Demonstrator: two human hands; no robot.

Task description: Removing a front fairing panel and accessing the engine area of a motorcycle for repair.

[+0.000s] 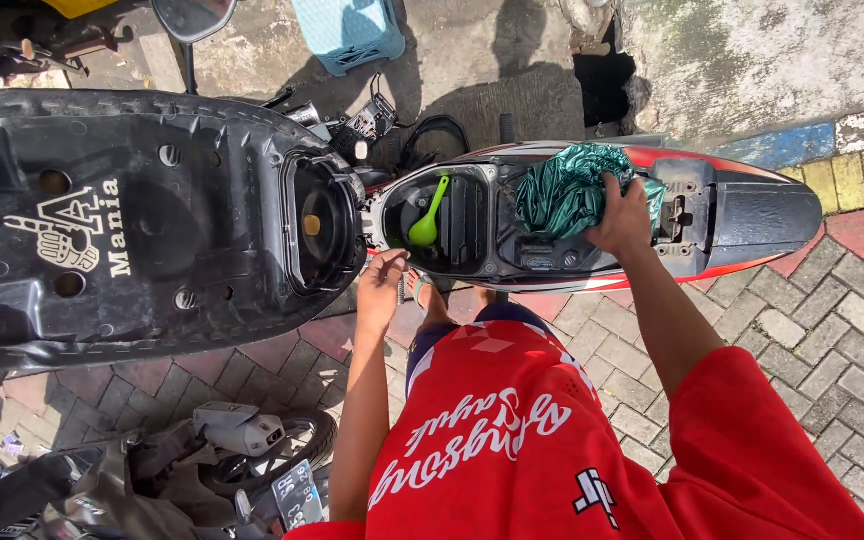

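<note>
The raised seat [142, 220] filled the nine o'clock side, its black underside facing up and its rim ending close beside the open storage bay [472, 225]. Below it, toward seven o'clock, another scooter's handlebar [242, 430] crowded the brick paving [812, 330], leaving only a narrow strip where the person stood.

The left hand [384, 285] sat at the bay's near edge, at about six o'clock from the green funnel [426, 222]. Its fingers were loosely curled and held nothing; whether the fingertips touched the rim could not be told. The funnel stood in the bay's left end, apart from that hand.

Toward three o'clock the bay's right half was taken up by a crumpled green cloth [562, 190]. The right hand [622, 215] lay on the cloth's right side, fingers closed into its folds, pressing it at the bay's far end beside the latch plate [677, 215]. Past that, the tail [762, 210] reached toward the painted curb [852, 160], with open paving at four o'clock.
</note>
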